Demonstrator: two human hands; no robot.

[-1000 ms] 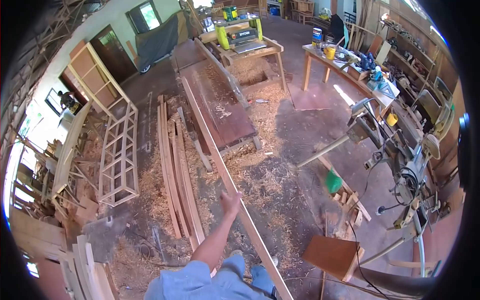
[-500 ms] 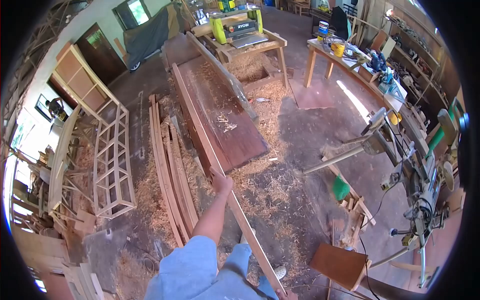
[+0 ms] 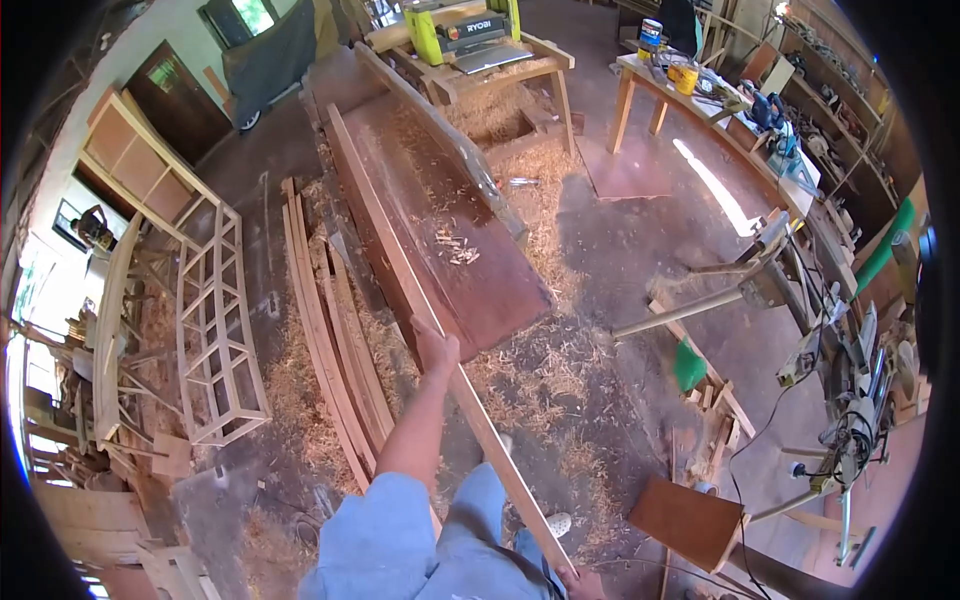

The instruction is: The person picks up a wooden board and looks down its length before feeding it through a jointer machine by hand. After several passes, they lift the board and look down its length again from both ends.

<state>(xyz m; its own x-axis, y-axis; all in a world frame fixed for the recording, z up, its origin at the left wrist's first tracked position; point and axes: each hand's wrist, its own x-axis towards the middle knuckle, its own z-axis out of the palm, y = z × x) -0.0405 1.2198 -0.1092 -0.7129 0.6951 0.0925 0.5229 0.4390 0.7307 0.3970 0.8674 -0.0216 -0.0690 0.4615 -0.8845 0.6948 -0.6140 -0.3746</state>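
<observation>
A long, narrow wooden board (image 3: 490, 437) slants from near my feet up across the middle of the view. Partway along it, my left hand (image 3: 436, 348) is closed around its edge, arm stretched forward. At the near end, by the bottom of the view, my right hand (image 3: 580, 583) grips the board; some of its fingers are cut off by the frame. The board's far end lies over the left side of a low reddish-brown panel (image 3: 500, 300) with wood shavings on it.
Several long strips (image 3: 325, 340) lie on the shaving-strewn floor at left, near a wooden lattice frame (image 3: 222, 330). A green planer (image 3: 470, 35) stands on a bench ahead. At right are a tool table (image 3: 628, 68), a brown box (image 3: 688, 522) and loose cables. Another person (image 3: 95, 228) is far left.
The view has shifted slightly, so the surroundings appear displaced. Both hands keep their hold on the board, and its far end shows a little further up and left.
</observation>
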